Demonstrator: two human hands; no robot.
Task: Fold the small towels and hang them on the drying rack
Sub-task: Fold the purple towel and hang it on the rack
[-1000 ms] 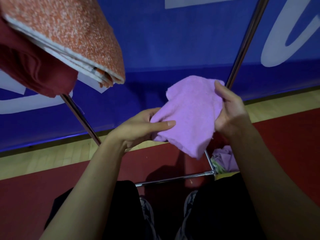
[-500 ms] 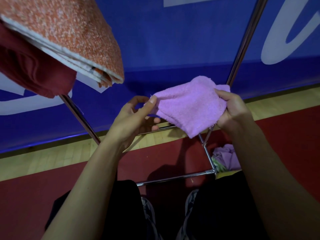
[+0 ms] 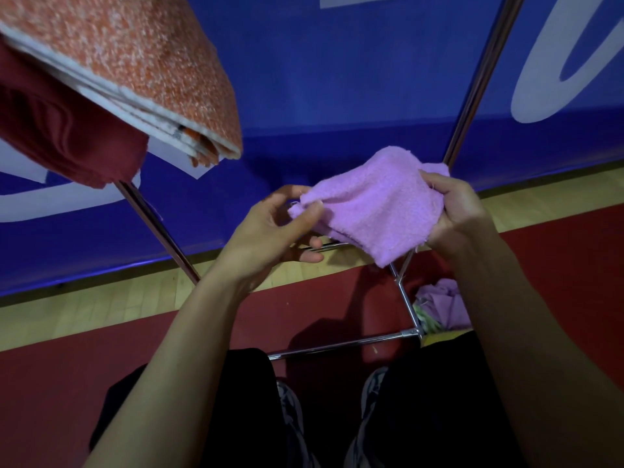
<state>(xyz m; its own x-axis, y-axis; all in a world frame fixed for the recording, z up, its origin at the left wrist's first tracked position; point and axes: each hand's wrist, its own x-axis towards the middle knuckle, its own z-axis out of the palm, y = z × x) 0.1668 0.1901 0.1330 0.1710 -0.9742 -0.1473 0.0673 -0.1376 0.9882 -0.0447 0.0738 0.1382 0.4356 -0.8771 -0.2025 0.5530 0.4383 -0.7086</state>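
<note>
Two hands hold one small lilac terry towel (image 3: 371,204) up in the air, above the floor & in front of the drying rack's lower bars. L hand (image 3: 270,231) pinches the towel's left corner btwn thumb and forefinger; its other fingers curl loosely underneath, touching nothing I can make out. R hand (image 3: 452,211) grips the towel's right edge, fingers curled round the cloth, thumb on top. Towel looks doubled over, lower corner hanging down in a point, slightly sagging btwn the two grips.

Drying rack (image 3: 472,96): chrome tubes, one upright rising at right behind the towel, another slanting at left, w/ base bars meeting in a corner joint near the floor below the towel. Upper left, hung on the rack: folded orange speckled towel (image 3: 135,62) w/ white edging, layers visible at its lower end, and a dark red towel (image 3: 67,130) just beside it, partly beneath it.

More lilac cloth (image 3: 445,302) lies bunched on the floor by the rack's base corner, at right of the joint. Blue banner (image 3: 337,79) w/ white lettering behind; wood strip and red floor (image 3: 67,383) below. Person's dark trousers & shoes at bottom.
</note>
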